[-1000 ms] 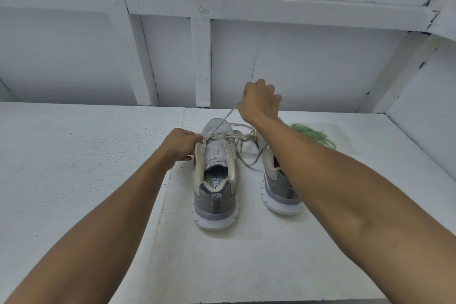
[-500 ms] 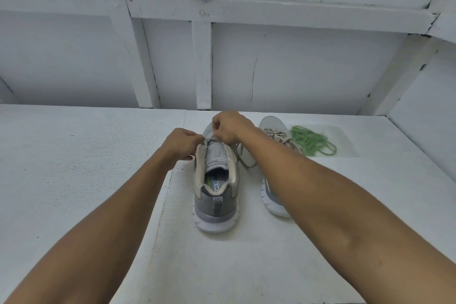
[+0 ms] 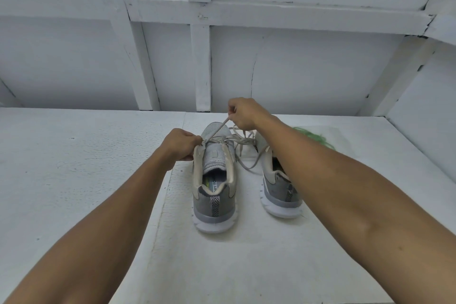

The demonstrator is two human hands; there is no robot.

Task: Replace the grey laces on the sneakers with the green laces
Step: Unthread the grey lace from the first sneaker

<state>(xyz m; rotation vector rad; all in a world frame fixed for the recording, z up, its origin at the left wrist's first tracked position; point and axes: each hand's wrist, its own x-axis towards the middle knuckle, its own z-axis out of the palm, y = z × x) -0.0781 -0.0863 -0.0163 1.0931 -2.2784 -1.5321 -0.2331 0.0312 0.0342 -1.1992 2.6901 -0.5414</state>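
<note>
Two grey sneakers stand heel-toward-me on the white surface. My left hand (image 3: 181, 144) grips the left side of the left sneaker (image 3: 214, 195) near its eyelets. Above the toe, my right hand (image 3: 244, 113) pinches a strand of the grey lace (image 3: 217, 128) and holds it taut, raised up and away from the shoe. Loose grey lace loops lie between the shoes. My right forearm partly covers the right sneaker (image 3: 280, 192). The green laces (image 3: 314, 137) lie bunched behind that forearm at the back right.
The white tabletop (image 3: 74, 168) runs to a white panelled wall (image 3: 296, 69) at the back. A white side wall (image 3: 431, 118) closes the right. A seam in the surface runs just left of the left sneaker.
My right hand rose from the left sneaker's eyelets, up and to the right, drawing a strand of grey lace taut. My left hand stayed on the shoe.
</note>
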